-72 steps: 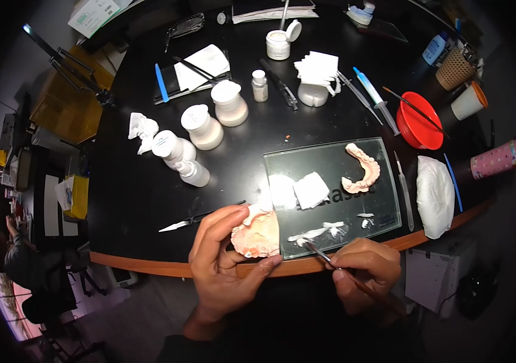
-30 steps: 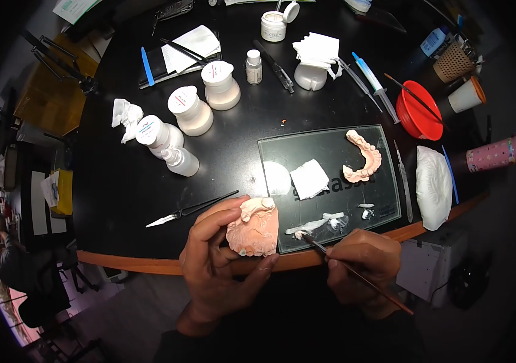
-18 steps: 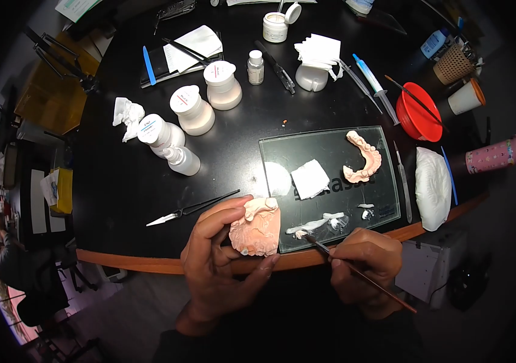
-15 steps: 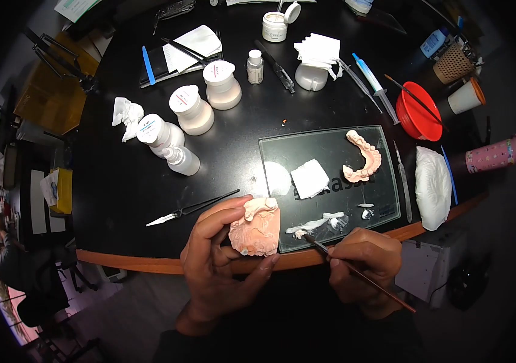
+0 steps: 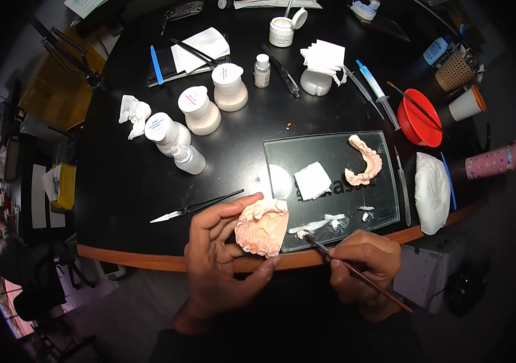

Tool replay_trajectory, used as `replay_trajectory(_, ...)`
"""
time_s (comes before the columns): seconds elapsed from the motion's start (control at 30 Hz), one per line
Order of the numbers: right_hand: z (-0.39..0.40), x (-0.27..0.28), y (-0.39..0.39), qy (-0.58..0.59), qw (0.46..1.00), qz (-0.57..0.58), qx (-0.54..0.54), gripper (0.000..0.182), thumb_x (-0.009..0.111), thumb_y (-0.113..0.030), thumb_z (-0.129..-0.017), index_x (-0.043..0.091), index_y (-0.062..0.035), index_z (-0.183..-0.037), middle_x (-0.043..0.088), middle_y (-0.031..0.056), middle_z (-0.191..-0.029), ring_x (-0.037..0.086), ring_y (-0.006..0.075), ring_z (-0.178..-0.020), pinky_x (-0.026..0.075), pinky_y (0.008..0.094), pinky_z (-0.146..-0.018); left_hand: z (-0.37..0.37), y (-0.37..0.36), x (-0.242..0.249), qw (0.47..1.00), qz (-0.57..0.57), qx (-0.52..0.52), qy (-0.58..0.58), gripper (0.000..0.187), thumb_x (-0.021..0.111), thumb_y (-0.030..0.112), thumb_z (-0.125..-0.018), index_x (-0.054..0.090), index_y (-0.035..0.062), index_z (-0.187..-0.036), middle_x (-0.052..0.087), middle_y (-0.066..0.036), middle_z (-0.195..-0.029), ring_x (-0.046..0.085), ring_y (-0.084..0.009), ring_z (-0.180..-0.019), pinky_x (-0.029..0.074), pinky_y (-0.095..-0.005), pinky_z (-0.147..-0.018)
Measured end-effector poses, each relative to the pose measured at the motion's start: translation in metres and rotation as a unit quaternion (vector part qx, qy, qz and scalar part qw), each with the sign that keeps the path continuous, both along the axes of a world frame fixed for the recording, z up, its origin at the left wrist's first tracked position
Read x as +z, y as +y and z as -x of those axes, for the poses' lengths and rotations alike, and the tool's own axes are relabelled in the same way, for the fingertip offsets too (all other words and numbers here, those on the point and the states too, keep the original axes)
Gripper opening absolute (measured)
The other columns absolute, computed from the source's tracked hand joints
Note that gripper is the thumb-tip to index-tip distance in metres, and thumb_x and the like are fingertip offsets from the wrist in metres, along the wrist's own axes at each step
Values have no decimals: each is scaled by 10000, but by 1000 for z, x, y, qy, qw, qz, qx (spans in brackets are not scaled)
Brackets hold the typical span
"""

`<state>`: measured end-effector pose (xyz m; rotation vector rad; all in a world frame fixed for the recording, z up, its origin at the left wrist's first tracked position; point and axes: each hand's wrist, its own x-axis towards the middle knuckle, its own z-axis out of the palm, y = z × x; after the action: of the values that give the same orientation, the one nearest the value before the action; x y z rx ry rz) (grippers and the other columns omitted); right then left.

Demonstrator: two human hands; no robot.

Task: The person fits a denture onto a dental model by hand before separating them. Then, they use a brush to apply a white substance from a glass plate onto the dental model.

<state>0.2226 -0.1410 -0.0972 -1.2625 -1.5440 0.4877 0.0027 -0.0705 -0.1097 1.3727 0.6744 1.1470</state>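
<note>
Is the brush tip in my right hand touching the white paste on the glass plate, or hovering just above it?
Cannot tell: in the head view the brush tip overlaps the paste, hiding any gap.

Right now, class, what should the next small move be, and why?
Probably lift the slim brown-handled brush towards the pinkish plaster dental model: the right hand has the brush tip at the white paste on the clear glass slab, and the left hand holds the model close by, at the slab's edge.
</note>
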Motion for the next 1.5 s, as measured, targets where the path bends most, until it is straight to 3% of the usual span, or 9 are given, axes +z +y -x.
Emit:
replay_trajectory(0.3, 0, -4, 2, -4, 1000, -19, -2, 188, 706, 69, -643, 723, 10, -821, 645, 76, -637, 639, 152, -516, 482, 259, -465, 2, 2, 4, 1000, 17, -18, -4, 680, 762, -168, -770, 393, -57, -1331, 458, -351, -1468, 558, -319, -1353, 596, -375, -1036)
replay_trajectory(0.5, 0, -4, 2, 2, 1000, -26, -3, 168, 697, 66, -649, 721, 14, -807, 644, 73, -632, 637, 146, -517, 475, 251, -461, 1, 2, 5, 1000, 28, -12, -7, 685, 760, -171, -751, 419, -74, -1337, 462, -294, -1449, 585, -292, -1316, 625, -353, -987)
replay_trajectory(0.7, -5, 0, -2, 51, 998, -3, 37, 128, 709, 37, -738, 710, 4, -862, 684, 99, -718, 663, 175, -598, 516, 274, -546, 8, 4, 6, 996, 68, -49, -40, 704, 759, -169, -744, 449, -81, -1370, 477, -250, -1442, 575, -279, -1321, 635, -331, -956)
replay_trajectory(0.83, -7, 1, -2, 179, 979, -12, 99, 100, 716, -33, -817, 708, -4, -912, 714, 108, -790, 671, 211, -681, 544, 311, -628, 14, 8, 12, 982, 128, -119, -69, 712, 762, -155, -749, 467, -82, -1393, 510, -215, -1426, 587, -238, -1299, 628, -275, -898)
replay_trajectory(0.93, -4, 10, 11, 135, 977, -66, 149, 105, 727, -53, -815, 714, -17, -912, 715, 96, -788, 677, 231, -749, 552, 322, -674, 22, 12, 12, 968, 171, -165, -77, 757, 763, -174, -702, 431, -140, -1381, 495, -273, -1429, 578, -308, -1333, 583, -364, -1047)
replay_trajectory(1.1, 7, 12, 27, 70, 975, -103, 183, 125, 757, -87, -791, 732, -45, -907, 756, 72, -784, 678, 269, -880, 527, 367, -860, 27, 15, 15, 955, 199, -198, -94, 726, 765, -114, -722, 458, -175, -1378, 493, -239, -1394, 585, -289, -1316, 560, -371, -1085)
replay_trajectory(1.27, 13, 10, 32, 86, 974, -102, 181, 133, 767, -70, -787, 730, -44, -912, 749, 77, -796, 709, 309, -935, 557, 394, -868, 30, 20, 7, 952, 169, -234, -100, 748, 753, -82, -731, 441, -201, -1401, 473, -243, -1401, 587, -304, -1311, 569, -380, -1077)
replay_trajectory(1.37, 13, 7, 32, 115, 970, -97, 192, 137, 770, -48, -788, 726, -40, -917, 741, 78, -810, 727, 339, -963, 585, 418, -858, 28, 22, 3, 941, 159, -264, -139, 717, 729, -92, -764, 476, -132, -1433, 482, -165, -1393, 589, -250, -1304, 603, -294, -976)
replay_trajectory(1.5, 18, 5, 30, 150, 965, -98, 189, 135, 770, -24, -801, 723, -37, -927, 733, 79, -819, 744, 355, -966, 612, 416, -825, 25, 20, 4, 921, 211, -281, -169, 738, 737, -81, -771, 444, -150, -1444, 528, -195, -1371, 620, -261, -1269, 602, -310, -987)
